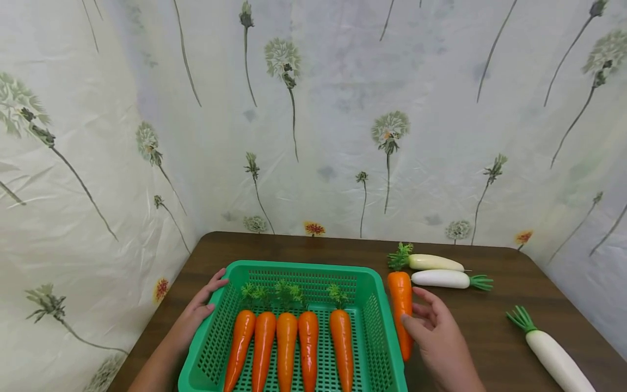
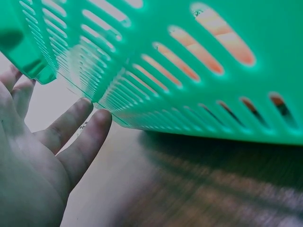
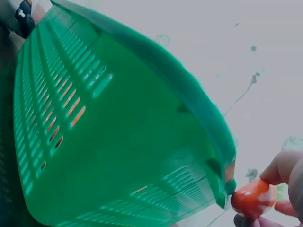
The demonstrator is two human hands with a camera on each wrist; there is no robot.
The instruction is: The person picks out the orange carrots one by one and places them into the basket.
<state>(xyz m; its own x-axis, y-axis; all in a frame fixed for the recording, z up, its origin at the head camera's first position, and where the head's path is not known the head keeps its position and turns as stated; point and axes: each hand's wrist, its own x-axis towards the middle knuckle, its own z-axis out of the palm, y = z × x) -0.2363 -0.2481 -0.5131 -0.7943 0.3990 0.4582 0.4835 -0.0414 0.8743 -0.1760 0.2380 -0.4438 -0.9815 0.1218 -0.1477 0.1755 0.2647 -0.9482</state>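
Note:
In the head view, a green plastic basket [image 1: 303,265] holds several orange carrots [image 1: 287,348] lying side by side, leafy ends away from me. My left hand [image 1: 188,316] rests at its left rim; the left wrist view has the fingers [image 2: 78,146] fairly straight against the basket's outer wall [image 2: 156,104]. Just outside the right rim, my right hand [image 1: 438,332] pinches another carrot [image 1: 400,310] between thumb and fingers, its feathery green top pointing away. In the right wrist view this carrot [image 3: 253,198] shows end-on beside the basket's rim [image 3: 189,90].
Two white radishes [image 1: 441,279] lie at the back right of the dark wooden table [image 1: 294,245], beyond my right hand. A third white radish [image 1: 558,359] with green stalks lies farther right. A curtain with a dandelion print [image 1: 333,136] hangs behind the table.

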